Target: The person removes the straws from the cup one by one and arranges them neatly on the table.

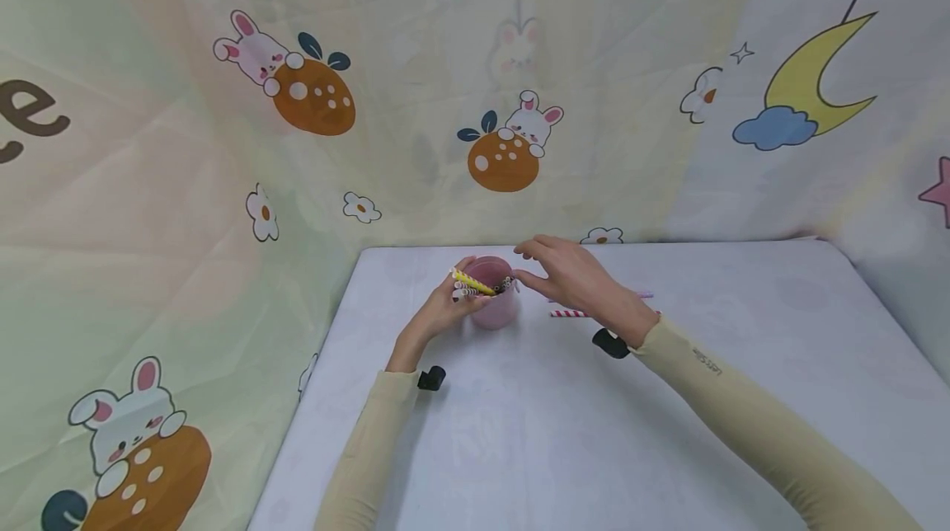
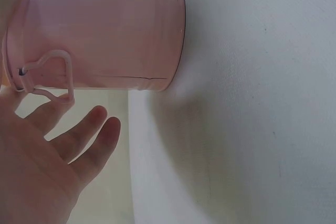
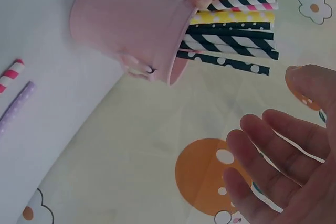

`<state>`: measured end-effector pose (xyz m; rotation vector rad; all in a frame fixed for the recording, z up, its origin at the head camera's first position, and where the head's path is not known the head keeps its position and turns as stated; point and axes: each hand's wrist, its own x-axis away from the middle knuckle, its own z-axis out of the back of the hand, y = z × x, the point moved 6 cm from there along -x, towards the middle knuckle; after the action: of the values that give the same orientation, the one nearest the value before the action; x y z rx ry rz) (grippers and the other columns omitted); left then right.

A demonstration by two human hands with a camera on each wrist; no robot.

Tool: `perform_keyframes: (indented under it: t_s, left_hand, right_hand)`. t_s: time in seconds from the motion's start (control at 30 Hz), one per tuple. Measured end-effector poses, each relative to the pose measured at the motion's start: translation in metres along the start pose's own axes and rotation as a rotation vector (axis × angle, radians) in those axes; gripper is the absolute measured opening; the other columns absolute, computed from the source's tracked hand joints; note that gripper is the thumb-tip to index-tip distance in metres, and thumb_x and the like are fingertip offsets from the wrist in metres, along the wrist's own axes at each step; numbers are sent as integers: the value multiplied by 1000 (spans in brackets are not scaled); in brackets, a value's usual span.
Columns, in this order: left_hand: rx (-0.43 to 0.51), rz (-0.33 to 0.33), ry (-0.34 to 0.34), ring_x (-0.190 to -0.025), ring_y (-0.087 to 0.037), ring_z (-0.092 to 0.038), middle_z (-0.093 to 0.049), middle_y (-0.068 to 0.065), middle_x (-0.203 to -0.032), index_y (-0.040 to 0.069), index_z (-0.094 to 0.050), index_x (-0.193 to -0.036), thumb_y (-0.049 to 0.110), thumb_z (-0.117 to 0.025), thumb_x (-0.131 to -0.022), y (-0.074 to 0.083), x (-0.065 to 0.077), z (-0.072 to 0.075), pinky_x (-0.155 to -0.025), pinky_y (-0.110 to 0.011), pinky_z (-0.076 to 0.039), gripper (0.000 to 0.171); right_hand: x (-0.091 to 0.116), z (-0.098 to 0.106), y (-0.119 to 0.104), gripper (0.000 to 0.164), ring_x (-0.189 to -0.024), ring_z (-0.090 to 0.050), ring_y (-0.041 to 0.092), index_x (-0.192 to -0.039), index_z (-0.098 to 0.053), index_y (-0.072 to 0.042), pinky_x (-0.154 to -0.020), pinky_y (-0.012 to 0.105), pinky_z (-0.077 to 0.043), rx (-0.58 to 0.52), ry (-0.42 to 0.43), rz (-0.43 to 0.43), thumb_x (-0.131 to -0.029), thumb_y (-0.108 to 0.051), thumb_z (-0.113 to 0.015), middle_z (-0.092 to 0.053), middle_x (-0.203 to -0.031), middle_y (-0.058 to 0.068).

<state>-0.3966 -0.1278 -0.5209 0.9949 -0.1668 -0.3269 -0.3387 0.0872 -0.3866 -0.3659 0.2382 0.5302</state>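
Observation:
A pink metal bucket [image 1: 496,315] with small side handles stands upright on the table. Paper straws [image 3: 226,43] lean out over its rim on the left, among them black-and-white striped, black dotted and yellow dotted ones. My left hand [image 1: 439,312] holds the bucket at the rim from the left, its thumb on the near side. In the left wrist view, the other fingers spread out near the bucket's wire handle [image 2: 68,74]. To the right of the rim, my right hand [image 1: 571,271] hovers with fingers apart and nothing in it.
A red-and-white striped straw [image 1: 567,313] and a purple dotted straw [image 1: 644,294] lie on the white table [image 1: 534,432], partly hidden under my right hand and wrist. Behind the table's far edge hangs a printed cloth [image 1: 416,152] with rabbits and flowers.

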Motion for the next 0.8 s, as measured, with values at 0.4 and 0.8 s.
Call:
perform_keyframes:
  t_s: [0.4,0.8]
  left_hand:
    - [35,-12,-12,-138,-31,-47,-49,1,-150,49,-29,-154,58,-76,-82,1,0,0,-107,-59,-43,87]
    - [28,-11,-9,-135,-32,-50,-51,-5,-150,50,-28,-154,60,-76,-81,1,-1,0,-107,-59,-43,88]
  right_hand:
    - [-8,-6,-16,38,-99,-67,22,-121,-67,-10,-86,38,-58,8,-16,52,-94,-37,-71,-69,-109,5]
    - [-13,-22,-30,38,-89,-67,22,-117,-69,-9,-78,36,-58,31,-20,164,-92,-36,-74,-71,-105,8]
